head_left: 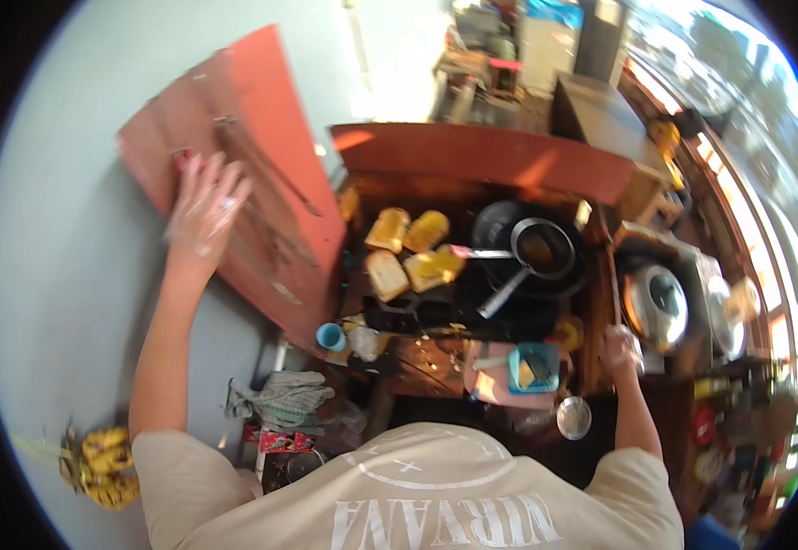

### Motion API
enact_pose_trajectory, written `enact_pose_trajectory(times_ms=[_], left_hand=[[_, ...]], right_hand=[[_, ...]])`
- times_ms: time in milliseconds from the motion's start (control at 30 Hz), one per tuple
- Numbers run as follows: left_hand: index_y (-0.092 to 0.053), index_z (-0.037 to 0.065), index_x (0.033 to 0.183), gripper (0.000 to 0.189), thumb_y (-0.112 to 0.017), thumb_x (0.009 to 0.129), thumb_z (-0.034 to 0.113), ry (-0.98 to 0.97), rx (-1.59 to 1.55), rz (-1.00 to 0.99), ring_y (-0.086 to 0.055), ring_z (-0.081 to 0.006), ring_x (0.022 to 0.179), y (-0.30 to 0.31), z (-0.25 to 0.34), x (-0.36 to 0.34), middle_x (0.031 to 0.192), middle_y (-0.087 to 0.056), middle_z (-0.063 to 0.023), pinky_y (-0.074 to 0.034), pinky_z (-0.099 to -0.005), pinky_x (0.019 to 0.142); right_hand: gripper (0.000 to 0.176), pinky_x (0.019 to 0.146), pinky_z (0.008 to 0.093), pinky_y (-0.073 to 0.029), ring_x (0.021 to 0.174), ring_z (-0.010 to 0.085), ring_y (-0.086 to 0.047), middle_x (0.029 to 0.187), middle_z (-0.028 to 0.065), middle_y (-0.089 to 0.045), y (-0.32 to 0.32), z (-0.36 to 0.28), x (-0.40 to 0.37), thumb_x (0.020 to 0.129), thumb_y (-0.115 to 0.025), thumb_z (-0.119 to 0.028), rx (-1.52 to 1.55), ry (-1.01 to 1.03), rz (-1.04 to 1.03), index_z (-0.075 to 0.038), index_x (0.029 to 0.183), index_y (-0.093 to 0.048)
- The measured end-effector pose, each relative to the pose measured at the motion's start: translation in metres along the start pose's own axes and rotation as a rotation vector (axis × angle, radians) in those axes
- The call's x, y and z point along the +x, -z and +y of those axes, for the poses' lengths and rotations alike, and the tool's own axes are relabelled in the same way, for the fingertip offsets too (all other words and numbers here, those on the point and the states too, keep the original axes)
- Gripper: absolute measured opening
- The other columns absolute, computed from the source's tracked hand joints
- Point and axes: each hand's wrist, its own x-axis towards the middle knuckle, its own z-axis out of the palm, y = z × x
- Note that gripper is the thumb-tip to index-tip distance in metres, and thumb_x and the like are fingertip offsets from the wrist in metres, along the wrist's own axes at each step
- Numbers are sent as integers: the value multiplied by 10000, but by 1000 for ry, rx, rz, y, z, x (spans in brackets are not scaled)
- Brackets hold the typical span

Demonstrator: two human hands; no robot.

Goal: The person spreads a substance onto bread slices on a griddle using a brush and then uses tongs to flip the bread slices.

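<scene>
My left hand (206,209), in a clear plastic glove, reaches up to the raised red panel (293,170) on the left, its fingers stretched out over a small red item (182,159). At the right side of the wooden stall, my right hand (621,351), also gloved, is by the wooden side edge (604,302); its fingers are blurred. Between the hands, several bread slices (387,277) lie on a dark griddle, some with yellow topping. A spatula (486,254) with a red-and-white handle lies by them. A small pan (543,248) sits in a larger black pan (500,223).
A blue cup (330,337) stands at the front left. A turquoise container (534,368) rests on a pink board (489,390), near a round metal tin (573,418). A lidded pot (656,307) is at right. A cloth (284,401) and bananas (105,467) are lower left.
</scene>
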Motion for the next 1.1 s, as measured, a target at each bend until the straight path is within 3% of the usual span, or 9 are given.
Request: enact_pose_trajectory(times_ms=[67, 133, 200, 267, 333, 533, 700, 1067, 1100], left_hand=[[-647, 23, 1225, 377, -540, 864, 28, 57, -36, -143, -471, -396, 1355, 9, 33, -9, 1372, -575, -168, -334, -596, 1174], [-673, 13, 1168, 349, -539, 847, 38, -48, -235, -65, -513, -398, 1320, 11, 79, -14, 1329, -609, -180, -347, -591, 1168], [-713, 23, 1052, 301, -541, 808, 53, -198, -585, 26, -601, -399, 1197, 9, 153, -12, 1175, -680, -178, -402, -577, 1121], [-704, 54, 871, 147, -622, 757, 97, -219, -1075, 40, -662, -292, 840, 20, 245, 21, 875, -700, -109, -527, -481, 867], [-724, 74, 897, 151, -649, 769, 104, -254, -1337, -84, -681, -272, 826, 1, 344, 32, 912, -726, -90, -550, -427, 825], [-698, 81, 987, 166, -639, 892, 203, -144, -1189, -592, -705, -345, 922, -54, 584, 134, 949, -719, -166, -569, -454, 824], [-714, 59, 1024, 204, -585, 912, 172, 167, -1079, -849, -698, -409, 1045, -74, 655, 164, 1047, -727, -231, -573, -481, 895], [-726, 17, 1088, 270, -672, 868, 165, 131, -1057, -1044, -692, -400, 1079, -62, 683, 215, 1151, -711, -221, -578, -462, 911], [-725, 11, 1093, 277, -672, 862, 156, 173, -1085, -1094, -692, -399, 1076, -59, 684, 217, 1149, -711, -222, -578, -451, 913]], right_hand=[[359, 901, 517, -523, 1042, 392, -658, 1097, 212, -689, 5, -4, -1, 940, -539, -361, 12, -13, -32, -58, 1092, -659], [355, 903, 511, -525, 1023, 391, -668, 1110, 208, -691, -6, 5, 2, 955, -516, -356, 73, 22, -7, -69, 1119, -647], [248, 768, 472, -575, 918, 336, -706, 945, 147, -711, -16, 11, 6, 934, -549, -310, 21, 70, 89, -100, 935, -681], [257, 771, 484, -577, 924, 337, -713, 931, 151, -724, -11, 8, 3, 924, -553, -313, 38, 73, 113, -101, 917, -698], [274, 795, 492, -575, 949, 336, -717, 954, 156, -734, -4, 5, 2, 928, -545, -317, 73, 61, 91, -100, 920, -713], [258, 807, 511, -550, 939, 357, -698, 932, 155, -725, -4, 9, 3, 923, -550, -347, 222, 4, 51, -153, 1003, -700], [211, 783, 498, -559, 899, 379, -698, 924, 156, -721, -7, 15, 4, 895, -585, -284, 395, -33, 73, -137, 989, -705], [187, 767, 507, -551, 878, 353, -688, 868, 119, -718, -15, 22, 7, 883, -615, -301, 436, 47, 54, -150, 970, -683], [152, 690, 507, -539, 760, 369, -684, 798, 127, -707, -17, 21, 8, 845, -646, -259, 461, 94, 191, -160, 945, -702]])
